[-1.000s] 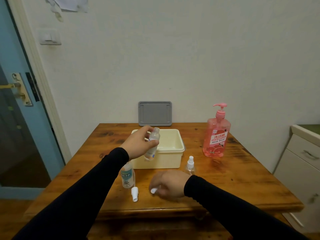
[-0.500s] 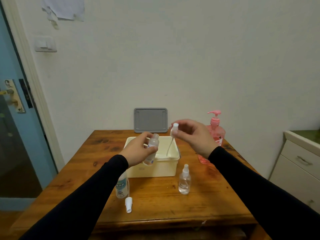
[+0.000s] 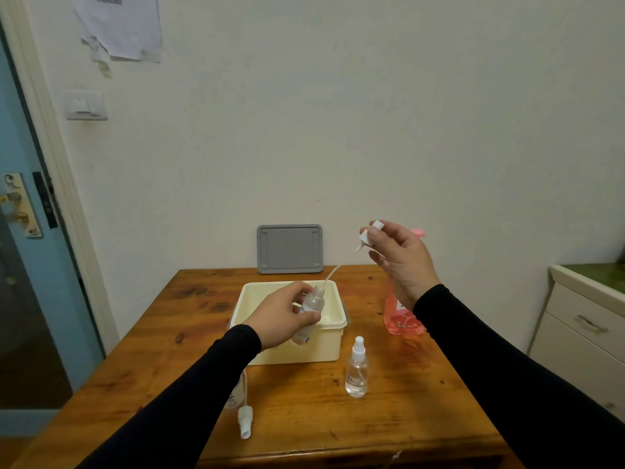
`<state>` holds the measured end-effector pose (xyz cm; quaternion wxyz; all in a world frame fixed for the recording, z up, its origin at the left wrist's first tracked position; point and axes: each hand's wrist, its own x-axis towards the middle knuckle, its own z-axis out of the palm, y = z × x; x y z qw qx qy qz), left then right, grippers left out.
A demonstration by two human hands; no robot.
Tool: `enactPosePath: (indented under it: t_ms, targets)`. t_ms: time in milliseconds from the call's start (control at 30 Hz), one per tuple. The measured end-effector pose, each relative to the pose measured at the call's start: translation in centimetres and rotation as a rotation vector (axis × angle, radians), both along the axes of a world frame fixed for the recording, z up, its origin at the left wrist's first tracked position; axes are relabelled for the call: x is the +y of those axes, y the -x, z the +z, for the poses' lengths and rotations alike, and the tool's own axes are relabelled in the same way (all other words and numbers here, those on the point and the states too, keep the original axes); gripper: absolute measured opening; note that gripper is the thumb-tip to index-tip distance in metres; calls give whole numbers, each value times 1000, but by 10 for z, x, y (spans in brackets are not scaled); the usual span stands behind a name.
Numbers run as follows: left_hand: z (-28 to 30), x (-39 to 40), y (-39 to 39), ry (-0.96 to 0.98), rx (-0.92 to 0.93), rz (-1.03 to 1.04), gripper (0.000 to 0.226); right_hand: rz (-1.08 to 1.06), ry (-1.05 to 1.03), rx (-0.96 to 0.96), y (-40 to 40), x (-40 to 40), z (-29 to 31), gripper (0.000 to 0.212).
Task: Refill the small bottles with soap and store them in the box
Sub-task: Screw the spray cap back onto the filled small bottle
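My left hand (image 3: 280, 316) grips a small clear bottle (image 3: 311, 304), tilted, in front of the cream box (image 3: 333, 346). My right hand (image 3: 400, 262) is raised to the upper right and pinches a white spray cap (image 3: 369, 233); its thin tube (image 3: 333, 275) slants down and its tip is at the bottle's neck. A capped clear spray bottle (image 3: 356, 368) stands on the wooden table (image 3: 422, 394) in front of the box. Another small bottle (image 3: 236, 394) is mostly hidden behind my left sleeve, with a loose white cap (image 3: 245, 422) lying beside it. The pink soap dispenser (image 3: 399, 319) stands behind my right forearm.
The grey box lid (image 3: 290, 248) leans against the wall behind the box. A white drawer cabinet (image 3: 588, 336) stands right of the table. A blue door (image 3: 20, 265) is at the left.
My right hand picked the spray cap off the table, lifted it high to the right, and brought its tube tip to the neck of the bottle held in my left hand.
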<state>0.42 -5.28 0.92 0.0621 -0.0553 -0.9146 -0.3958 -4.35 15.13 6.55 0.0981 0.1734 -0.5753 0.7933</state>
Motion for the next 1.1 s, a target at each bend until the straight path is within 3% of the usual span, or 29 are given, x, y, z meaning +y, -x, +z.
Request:
enactPosePath:
  t_ms: [367, 1100]
  targets:
    - [7, 12, 0, -17, 32, -47, 49, 25, -67, -24, 0, -4, -16, 23]
    - [23, 28, -1, -126, 98, -111, 42, 280, -173, -67, -9, -6, -35, 26]
